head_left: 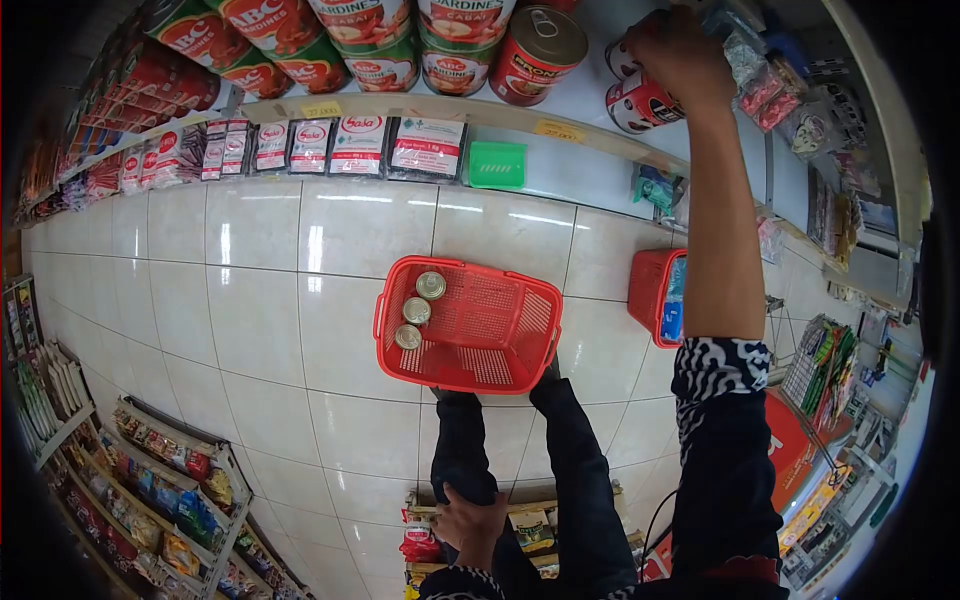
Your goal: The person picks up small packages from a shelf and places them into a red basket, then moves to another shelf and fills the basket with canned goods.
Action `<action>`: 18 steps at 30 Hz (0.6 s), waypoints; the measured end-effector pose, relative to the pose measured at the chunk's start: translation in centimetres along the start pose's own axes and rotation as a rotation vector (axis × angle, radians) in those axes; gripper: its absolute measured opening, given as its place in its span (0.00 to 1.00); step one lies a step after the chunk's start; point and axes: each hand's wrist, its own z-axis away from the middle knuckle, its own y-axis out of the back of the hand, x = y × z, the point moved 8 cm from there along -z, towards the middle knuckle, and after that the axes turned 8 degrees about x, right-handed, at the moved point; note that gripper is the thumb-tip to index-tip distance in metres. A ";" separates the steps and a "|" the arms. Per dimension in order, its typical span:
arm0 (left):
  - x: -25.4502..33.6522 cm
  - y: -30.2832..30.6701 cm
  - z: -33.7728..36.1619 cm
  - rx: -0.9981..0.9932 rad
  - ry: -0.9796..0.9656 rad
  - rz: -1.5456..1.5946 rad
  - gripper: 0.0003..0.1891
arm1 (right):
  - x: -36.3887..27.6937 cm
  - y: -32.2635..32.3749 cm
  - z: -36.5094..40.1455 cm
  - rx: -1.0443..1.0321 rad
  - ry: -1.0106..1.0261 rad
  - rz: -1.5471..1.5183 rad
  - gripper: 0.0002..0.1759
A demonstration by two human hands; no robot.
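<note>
My right hand (680,55) reaches up to the shelf, its fingers curled at a red and white can (622,60). The fingertips are dark and partly hidden. Just below this hand, another red and white can (640,103) with a dark picture sits near the shelf edge. My left hand (470,520) lies on my knee with the fingers apart and holds nothing. On the floor before my feet stands a red plastic basket (465,380). Three small cans (417,310) with metal lids stand in a row along its left side.
Sardine cans (365,30) and a large red can (537,60) stand on the upper shelf (480,115). Below are white packets (427,145) and a green tray (497,164). A second red basket (650,290) is at right. Snack shelves (170,480) stand at lower left.
</note>
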 end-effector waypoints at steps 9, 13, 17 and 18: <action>-1.0 -0.4 0.0 -0.056 0.015 0.000 0.59 | 8.4 0.8 -1.9 0.133 -0.086 -0.643 0.36; -0.6 0.2 -0.1 -0.101 0.035 -0.020 0.60 | 9.5 10.2 7.5 0.503 -0.418 -1.191 0.27; -0.7 0.3 0.0 -0.121 0.065 0.011 0.61 | 12.6 12.3 17.6 0.599 -0.492 -1.287 0.27; -0.5 0.8 0.1 -0.131 0.076 0.016 0.60 | 13.5 11.0 20.5 0.510 -0.515 -1.422 0.27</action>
